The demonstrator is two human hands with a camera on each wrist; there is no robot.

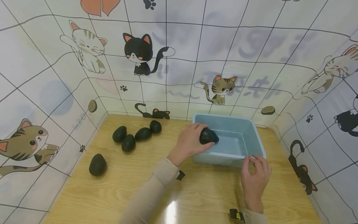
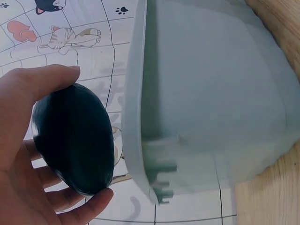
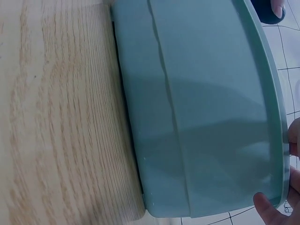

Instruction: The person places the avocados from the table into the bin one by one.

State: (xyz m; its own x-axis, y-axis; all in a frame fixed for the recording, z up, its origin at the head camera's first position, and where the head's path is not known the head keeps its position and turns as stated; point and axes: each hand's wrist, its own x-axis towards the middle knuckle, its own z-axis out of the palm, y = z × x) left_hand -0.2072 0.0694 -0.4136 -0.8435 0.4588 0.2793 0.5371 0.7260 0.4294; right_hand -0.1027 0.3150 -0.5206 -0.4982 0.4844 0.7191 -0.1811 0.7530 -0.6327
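Note:
My left hand (image 1: 191,140) grips a dark avocado (image 1: 208,136) between thumb and fingers, above the left part of a light blue plastic bin (image 1: 229,159). In the left wrist view, the avocado (image 2: 72,140) hangs just beyond the bin's rim (image 2: 135,103), apart from it. My right hand (image 1: 255,177) pinches the bin's rim at the front right corner. The right wrist view has its thumb (image 3: 268,208) on the outer wall and its fingers (image 3: 295,136) over the rim. The visible part of the bin's floor shows nothing on it.
On the left side of the wooden table (image 1: 134,177) lie several more avocados: one in front (image 1: 98,165), the others in a loose group (image 1: 128,143) further back. A cat-patterned sheet (image 1: 179,62) rises behind the table and along both sides.

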